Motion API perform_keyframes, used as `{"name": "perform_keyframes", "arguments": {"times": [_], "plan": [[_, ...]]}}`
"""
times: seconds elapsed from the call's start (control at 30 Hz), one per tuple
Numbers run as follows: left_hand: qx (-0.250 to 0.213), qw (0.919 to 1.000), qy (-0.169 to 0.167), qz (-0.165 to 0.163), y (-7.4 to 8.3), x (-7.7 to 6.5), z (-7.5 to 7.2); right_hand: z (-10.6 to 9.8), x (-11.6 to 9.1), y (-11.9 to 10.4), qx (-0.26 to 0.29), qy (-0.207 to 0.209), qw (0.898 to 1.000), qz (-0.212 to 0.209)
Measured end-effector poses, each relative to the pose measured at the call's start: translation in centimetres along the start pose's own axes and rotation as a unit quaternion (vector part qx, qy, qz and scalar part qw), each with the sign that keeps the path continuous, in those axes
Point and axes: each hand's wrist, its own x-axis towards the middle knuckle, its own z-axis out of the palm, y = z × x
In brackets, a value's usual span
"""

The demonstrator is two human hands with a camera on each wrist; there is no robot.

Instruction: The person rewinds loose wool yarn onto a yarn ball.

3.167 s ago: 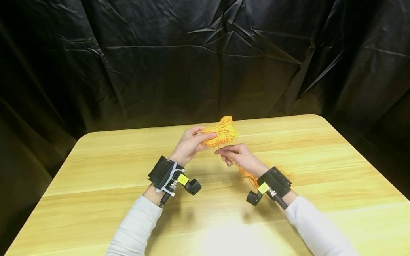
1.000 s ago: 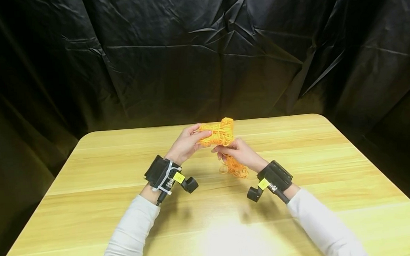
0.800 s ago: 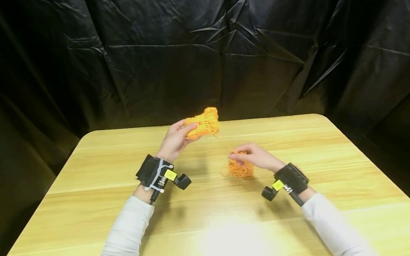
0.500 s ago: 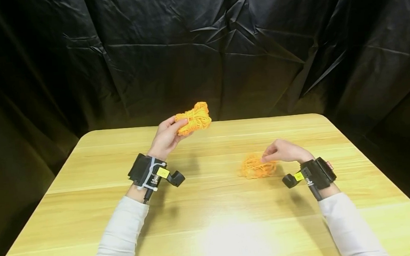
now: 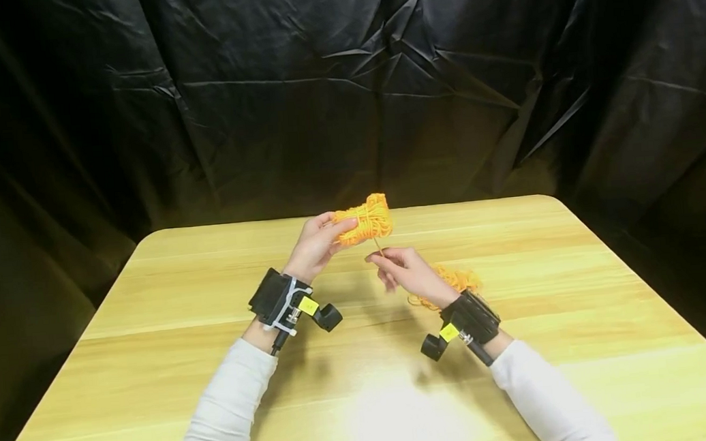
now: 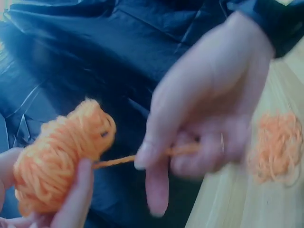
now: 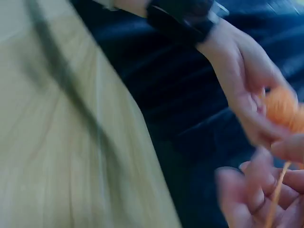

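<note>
My left hand (image 5: 315,248) grips a bundle of orange yarn (image 5: 372,218), its thumb lying across the near side. A single strand (image 6: 114,162) runs from the bundle to my right hand (image 5: 410,271), which pinches it between thumb and forefinger just below and right of the bundle. In the right wrist view the strand passes down across the right hand's fingers (image 7: 256,190), which are blurred. A loose heap of unwound orange yarn (image 5: 460,279) lies on the table behind the right hand, partly hidden by the right wrist.
The pale wooden table (image 5: 185,369) stretches beneath both arms, with a bright glare near its front. A black sheet (image 5: 261,131) hangs behind the table's far edge. Each wrist wears a black strap with a small camera (image 5: 329,316).
The right hand went out to the right with yarn, then came back beside the bundle. The left hand swung left and up with the bundle, then returned. The heap now lies farther right.
</note>
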Motion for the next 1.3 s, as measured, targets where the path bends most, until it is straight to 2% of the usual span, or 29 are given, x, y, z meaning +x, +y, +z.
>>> {"name": "perform_keyframes", "arguments": {"times": [0.1,0.23,0.37,0.5,0.63,0.73,0.8,0.9,1.07,1.17,1.3], "plan": [[0.041,0.9988,0.024,-0.01,-0.5,0.2,-0.1,0.1,-0.5,-0.7,-0.074,0.008,0.996,-0.039],[0.11,0.9929,0.044,-0.012,-1.1,0.3,0.1,-0.3,-0.5,-2.0,-0.154,0.01,0.984,-0.086],[0.146,0.9889,0.023,-0.014,-1.9,0.4,0.3,-1.3,-0.1,-3.2,-0.203,0.003,0.974,-0.098],[0.14,0.9901,-0.006,-0.013,-2.4,0.4,0.3,-2.7,0.3,-4.5,-0.224,-0.003,0.971,-0.084],[0.151,0.9882,-0.024,-0.014,-2.4,0.5,0.3,-4.3,0.9,-5.6,-0.179,-0.005,0.982,-0.06],[0.177,0.9831,-0.038,-0.023,-2.3,0.4,0.3,-5.5,1.5,-5.8,-0.085,-0.008,0.995,-0.042],[0.193,0.9795,-0.051,-0.029,-2.2,0.4,0.3,-6.2,1.9,-5.5,-0.015,-0.006,0.999,-0.037],[0.202,0.9754,-0.082,-0.032,-2.1,0.2,0.2,-6.7,2.5,-4.7,0.072,0.01,0.997,-0.033],[0.188,0.971,-0.145,-0.028,-1.7,-0.1,-0.1,-6.8,3.1,-2.8,0.15,0.06,0.987,-0.015],[0.15,0.9748,-0.163,-0.026,-1.4,-0.2,-0.1,-6.4,3.3,-1.5,0.168,0.08,0.983,0.008],[0.083,0.9854,-0.147,-0.019,-1.0,-0.2,0.0,-5.1,3.3,0.3,0.172,0.1,0.979,0.048]]}}
